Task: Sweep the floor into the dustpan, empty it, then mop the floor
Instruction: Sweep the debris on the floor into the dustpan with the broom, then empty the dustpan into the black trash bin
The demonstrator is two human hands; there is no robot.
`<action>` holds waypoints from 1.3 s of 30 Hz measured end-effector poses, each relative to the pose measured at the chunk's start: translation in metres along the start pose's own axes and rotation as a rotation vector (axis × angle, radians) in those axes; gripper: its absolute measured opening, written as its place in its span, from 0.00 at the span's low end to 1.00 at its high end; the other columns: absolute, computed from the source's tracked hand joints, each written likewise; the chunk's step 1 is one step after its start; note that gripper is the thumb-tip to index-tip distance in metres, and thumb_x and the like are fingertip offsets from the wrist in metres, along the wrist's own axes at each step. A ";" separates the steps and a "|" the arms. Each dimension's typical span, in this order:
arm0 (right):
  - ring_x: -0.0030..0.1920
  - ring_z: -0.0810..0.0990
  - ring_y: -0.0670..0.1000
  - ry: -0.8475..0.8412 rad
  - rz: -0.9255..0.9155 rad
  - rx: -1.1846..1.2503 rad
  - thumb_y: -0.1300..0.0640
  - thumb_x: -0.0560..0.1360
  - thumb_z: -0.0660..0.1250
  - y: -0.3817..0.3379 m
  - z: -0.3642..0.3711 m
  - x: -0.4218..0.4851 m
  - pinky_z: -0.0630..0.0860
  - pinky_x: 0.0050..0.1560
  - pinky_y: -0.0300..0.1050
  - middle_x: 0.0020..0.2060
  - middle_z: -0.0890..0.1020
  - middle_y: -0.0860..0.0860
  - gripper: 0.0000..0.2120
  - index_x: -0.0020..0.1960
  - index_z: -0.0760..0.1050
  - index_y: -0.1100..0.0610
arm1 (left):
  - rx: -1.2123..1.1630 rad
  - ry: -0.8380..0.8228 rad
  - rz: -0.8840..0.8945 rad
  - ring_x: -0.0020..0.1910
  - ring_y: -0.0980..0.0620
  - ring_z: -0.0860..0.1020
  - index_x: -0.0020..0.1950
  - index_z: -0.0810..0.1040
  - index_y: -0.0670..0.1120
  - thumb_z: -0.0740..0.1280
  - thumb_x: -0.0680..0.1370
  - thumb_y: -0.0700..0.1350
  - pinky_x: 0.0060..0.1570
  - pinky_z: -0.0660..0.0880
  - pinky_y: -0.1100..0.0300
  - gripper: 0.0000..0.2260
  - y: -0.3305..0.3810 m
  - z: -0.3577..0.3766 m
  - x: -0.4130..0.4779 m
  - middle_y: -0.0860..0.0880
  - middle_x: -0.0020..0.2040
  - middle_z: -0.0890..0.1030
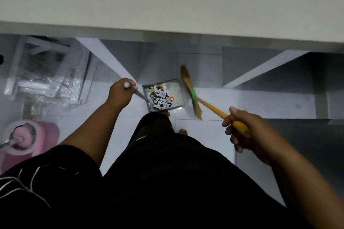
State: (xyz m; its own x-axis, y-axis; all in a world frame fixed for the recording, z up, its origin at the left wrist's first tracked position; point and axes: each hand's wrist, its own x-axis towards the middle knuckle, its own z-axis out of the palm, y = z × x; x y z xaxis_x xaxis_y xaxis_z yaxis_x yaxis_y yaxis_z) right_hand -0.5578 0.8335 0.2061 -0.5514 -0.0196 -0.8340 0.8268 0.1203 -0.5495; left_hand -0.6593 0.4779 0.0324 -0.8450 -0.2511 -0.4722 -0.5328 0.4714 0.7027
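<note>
A metal dustpan (176,89) sits low over the white tiled floor (214,102), just ahead of my feet. A heap of black, white and coloured paper scraps (160,98) lies in it. My left hand (121,93) grips the top of the dustpan's long metal handle (138,94). My right hand (247,134) holds the yellow handle of a straw broom (190,89). The bristles fan out just right of the dustpan, bound with green tape.
A pink mop bucket (28,137) with a mop head in it stands at the lower left. Plastic-wrapped items (50,76) lie on the floor at the left. A pale countertop (167,2) overhangs the far side, with grey panels (270,65) beneath it.
</note>
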 end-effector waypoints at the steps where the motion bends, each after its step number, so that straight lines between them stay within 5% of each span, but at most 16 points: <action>1: 0.31 0.75 0.54 -0.030 -0.038 -0.020 0.31 0.67 0.65 -0.008 -0.001 -0.003 0.73 0.29 0.47 0.36 0.78 0.56 0.30 0.45 0.80 0.59 | -0.019 0.021 -0.017 0.40 0.51 0.75 0.46 0.79 0.48 0.70 0.75 0.43 0.35 0.70 0.60 0.01 -0.002 -0.003 -0.010 0.51 0.46 0.80; 5: 0.37 0.79 0.56 -0.119 -0.257 -0.225 0.21 0.56 0.66 -0.038 0.006 -0.013 0.77 0.36 0.49 0.40 0.80 0.58 0.38 0.47 0.79 0.54 | -0.090 0.102 -0.088 0.35 0.52 0.73 0.45 0.78 0.48 0.69 0.75 0.44 0.32 0.69 0.61 0.01 -0.017 -0.016 -0.052 0.51 0.42 0.79; 9: 0.32 0.82 0.49 -0.080 -0.502 -0.656 0.38 0.68 0.72 -0.053 0.022 -0.014 0.77 0.31 0.40 0.33 0.83 0.50 0.15 0.44 0.77 0.48 | -0.113 0.193 -0.130 0.34 0.55 0.74 0.44 0.78 0.50 0.70 0.75 0.45 0.31 0.69 0.61 0.01 -0.037 -0.032 -0.093 0.55 0.41 0.80; 12: 0.33 0.81 0.46 0.003 -0.639 -0.965 0.46 0.75 0.68 -0.053 0.039 -0.011 0.76 0.33 0.43 0.31 0.81 0.45 0.04 0.43 0.77 0.45 | -0.147 0.259 -0.155 0.37 0.56 0.75 0.44 0.79 0.50 0.70 0.74 0.45 0.34 0.71 0.61 0.02 -0.062 -0.045 -0.122 0.55 0.42 0.80; 17: 0.47 0.78 0.49 0.006 -0.759 -1.268 0.41 0.75 0.66 -0.044 0.070 -0.020 0.70 0.45 0.42 0.47 0.81 0.48 0.14 0.58 0.79 0.43 | -0.246 0.366 -0.200 0.37 0.51 0.75 0.42 0.78 0.50 0.71 0.74 0.45 0.36 0.72 0.57 0.03 -0.107 -0.064 -0.172 0.50 0.42 0.81; 22: 0.38 0.80 0.42 -0.078 -0.862 -1.174 0.49 0.75 0.69 -0.030 0.106 -0.048 0.68 0.34 0.35 0.35 0.82 0.42 0.02 0.43 0.80 0.45 | -0.252 0.431 -0.175 0.37 0.51 0.74 0.43 0.79 0.49 0.71 0.75 0.46 0.35 0.70 0.59 0.02 -0.143 -0.083 -0.221 0.47 0.42 0.81; 28: 0.33 0.78 0.43 -0.167 -0.916 -1.190 0.56 0.72 0.74 0.016 0.169 -0.085 0.67 0.32 0.36 0.34 0.81 0.41 0.06 0.44 0.81 0.45 | -0.304 0.529 -0.205 0.40 0.55 0.77 0.44 0.80 0.51 0.72 0.75 0.47 0.40 0.74 0.60 0.02 -0.204 -0.119 -0.323 0.57 0.40 0.81; 32: 0.32 0.79 0.44 -0.248 -0.969 -1.231 0.56 0.71 0.74 0.043 0.211 -0.107 0.71 0.30 0.39 0.32 0.82 0.42 0.08 0.43 0.80 0.42 | -0.351 0.627 -0.260 0.40 0.50 0.78 0.45 0.80 0.46 0.72 0.75 0.46 0.41 0.76 0.56 0.04 -0.239 -0.138 -0.391 0.50 0.44 0.83; 39: 0.34 0.80 0.43 -0.433 -1.057 -1.246 0.56 0.70 0.74 0.077 0.287 -0.136 0.76 0.33 0.42 0.32 0.82 0.40 0.10 0.42 0.80 0.40 | -0.412 0.859 -0.388 0.42 0.55 0.78 0.44 0.78 0.51 0.71 0.76 0.48 0.40 0.71 0.66 0.03 -0.286 -0.164 -0.483 0.55 0.42 0.81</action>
State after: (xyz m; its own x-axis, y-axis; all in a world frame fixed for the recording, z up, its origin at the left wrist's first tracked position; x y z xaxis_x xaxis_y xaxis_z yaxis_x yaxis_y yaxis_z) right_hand -0.3878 0.5609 0.2629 -0.5228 -0.8232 -0.2215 -0.5581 0.5269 -0.6410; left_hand -0.1058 0.3255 0.1466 -0.2731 -0.9206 -0.2792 -0.6139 -0.0567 0.7874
